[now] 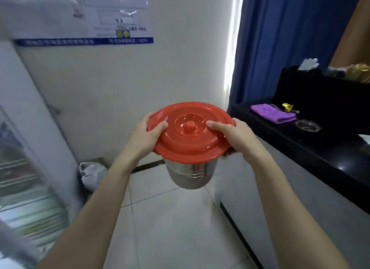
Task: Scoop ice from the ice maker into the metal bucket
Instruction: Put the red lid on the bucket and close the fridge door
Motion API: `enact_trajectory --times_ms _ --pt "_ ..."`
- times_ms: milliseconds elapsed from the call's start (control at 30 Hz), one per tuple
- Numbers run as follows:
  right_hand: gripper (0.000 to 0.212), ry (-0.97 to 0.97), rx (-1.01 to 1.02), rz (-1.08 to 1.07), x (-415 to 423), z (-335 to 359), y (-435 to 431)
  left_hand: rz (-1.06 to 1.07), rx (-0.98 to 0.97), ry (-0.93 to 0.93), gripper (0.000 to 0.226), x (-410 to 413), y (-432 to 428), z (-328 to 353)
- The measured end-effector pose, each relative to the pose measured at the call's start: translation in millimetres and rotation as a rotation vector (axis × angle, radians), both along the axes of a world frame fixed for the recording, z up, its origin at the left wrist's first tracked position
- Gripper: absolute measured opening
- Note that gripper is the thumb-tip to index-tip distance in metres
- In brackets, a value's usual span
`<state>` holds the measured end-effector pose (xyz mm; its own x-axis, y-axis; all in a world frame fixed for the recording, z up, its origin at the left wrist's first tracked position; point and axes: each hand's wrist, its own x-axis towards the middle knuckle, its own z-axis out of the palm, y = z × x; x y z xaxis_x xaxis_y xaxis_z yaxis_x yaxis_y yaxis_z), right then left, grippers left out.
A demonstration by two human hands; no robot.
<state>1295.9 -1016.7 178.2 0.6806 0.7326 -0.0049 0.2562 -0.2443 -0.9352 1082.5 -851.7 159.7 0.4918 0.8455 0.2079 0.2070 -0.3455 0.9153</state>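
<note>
Holding the metal bucket in mid-air above the tiled floor, red lid seated on top. Left hand and right hand grip opposite edges of the lid, thumbs pressed on its top, fingers curled under the rim. Purple cloth lies on the black counter to the right

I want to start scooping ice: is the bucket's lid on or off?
On. The red lid covers the whole top of the metal bucket, and the left hand and right hand grip its rim.
</note>
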Motion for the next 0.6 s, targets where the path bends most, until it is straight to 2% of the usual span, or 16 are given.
enact_trajectory --times_ms 200,333,600 --pt "0.056 0.028 -0.006 0.196 -127 4 31 0.228 0.061 0.025 0.038 -151 -11 6" --pt "0.054 0.055 -0.019 0.306 -208 6 34 0.35 0.019 0.01 0.027 -244 -35 13" --pt "0.047 0.034 -0.015 0.518 -332 18 36 0.531 -0.093 -0.018 0.037 -379 -77 23"
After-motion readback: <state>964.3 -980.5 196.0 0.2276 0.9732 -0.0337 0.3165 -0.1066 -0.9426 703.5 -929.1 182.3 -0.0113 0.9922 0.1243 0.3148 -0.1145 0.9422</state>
